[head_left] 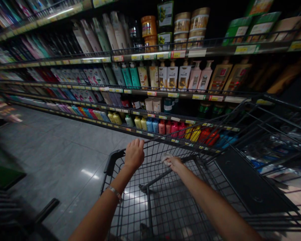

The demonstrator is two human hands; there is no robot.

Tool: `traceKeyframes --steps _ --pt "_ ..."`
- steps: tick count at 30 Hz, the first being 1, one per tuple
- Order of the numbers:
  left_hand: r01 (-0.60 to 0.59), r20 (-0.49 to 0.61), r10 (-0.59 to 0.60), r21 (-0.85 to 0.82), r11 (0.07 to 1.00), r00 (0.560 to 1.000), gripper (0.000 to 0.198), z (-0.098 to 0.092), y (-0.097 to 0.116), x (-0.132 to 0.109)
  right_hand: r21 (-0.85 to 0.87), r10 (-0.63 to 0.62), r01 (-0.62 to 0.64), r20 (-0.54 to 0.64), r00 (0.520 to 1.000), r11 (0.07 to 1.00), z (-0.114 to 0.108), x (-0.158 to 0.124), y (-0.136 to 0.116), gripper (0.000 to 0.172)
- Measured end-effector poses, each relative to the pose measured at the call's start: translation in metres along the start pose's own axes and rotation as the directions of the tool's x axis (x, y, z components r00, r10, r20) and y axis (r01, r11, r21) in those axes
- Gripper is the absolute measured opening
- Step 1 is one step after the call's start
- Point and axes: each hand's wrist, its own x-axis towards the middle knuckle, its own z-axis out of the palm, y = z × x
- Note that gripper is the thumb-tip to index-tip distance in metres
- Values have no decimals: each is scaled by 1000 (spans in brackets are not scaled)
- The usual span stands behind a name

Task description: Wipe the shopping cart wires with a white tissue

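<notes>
My left hand (134, 154) is closed over the top rail of a dark wire shopping cart (115, 155), its wrist wearing a metal bracelet. A crumpled whitish wad (167, 158), like a cloth or tissue, is pinched in my right hand (175, 164). That hand hangs over the cart's wire basket, to the right of my left one; whether it touches the wires I cannot tell. Through the mesh the floor and the cart's lower frame show.
Shelves ahead carry shampoo bottles (172, 77), jars (182, 25) and a low row of colourful bottles (162, 126). On the right is another wire cart section with a dark panel (256, 180) and plastic-wrapped goods (281, 147). Grey tiled floor (72, 144) lies left; a person's blurred arm (5, 110) shows far left.
</notes>
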Motion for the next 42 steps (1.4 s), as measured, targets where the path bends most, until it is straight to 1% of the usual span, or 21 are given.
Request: traceKeyframes --steps 3,6,9,13,18,23,26,29,30,32,34,35,36,38,40,42 --pt "-1 6 1 8 1000 1000 31 -1 0 0 25 40 -38 -107 993 999 7 6 -4 25" --pt "-2 9 2 12 1000 1000 30 -1 0 0 70 43 -33 -145 988 997 12 9 -12 24" --pt "1 9 -1 12 1000 1000 29 0 1 1 105 21 -10 -103 994 994 16 5 -15 25" --pt "5 6 -5 13 1000 1000 30 1 1 1 111 -25 29 -34 999 993 18 -3 -11 24" --pt "0 6 0 19 1000 1000 31 0 0 0 102 -25 31 -54 998 994 12 -7 -9 28" --pt "-4 7 4 22 1000 1000 30 -1 1 -1 131 -5 12 -51 999 991 4 -8 -21 31" --pt "-2 7 2 19 1000 1000 30 -1 2 0 149 -2 10 -55 998 989 4 -9 -30 33" --pt "-1 11 0 16 1000 1000 33 -1 1 1 162 11 -1 -62 998 987 6 -13 -43 31" --pt "-1 12 1 15 1000 1000 33 -1 1 1 172 8 -1 -40 999 985 6 -15 -50 30" --pt "0 14 0 13 1000 1000 32 0 0 1 191 -34 22 61 998 981 1 -17 -65 28" --pt "1 14 -1 10 1000 1000 31 -1 0 0 207 -104 66 179 978 976 -11 -16 -80 29" --pt "1 13 -1 8 1000 1000 31 -1 0 0 208 -129 85 209 969 974 -18 -15 -86 31" --pt "1 12 -1 6 1000 1000 31 -1 0 0 190 -135 96 204 970 977 -26 -13 -90 31" --pt "0 9 0 2 1000 1000 31 -1 0 0 112 -93 81 111 989 990 -43 -8 -88 29" --pt "0 6 0 1 1000 1000 31 0 0 0 23 -31 31 -9 999 999 -55 -3 -76 25" --pt "2 5 -2 3 1000 1000 31 0 0 0 -15 9 -10 -83 996 1000 -59 2 -60 29"
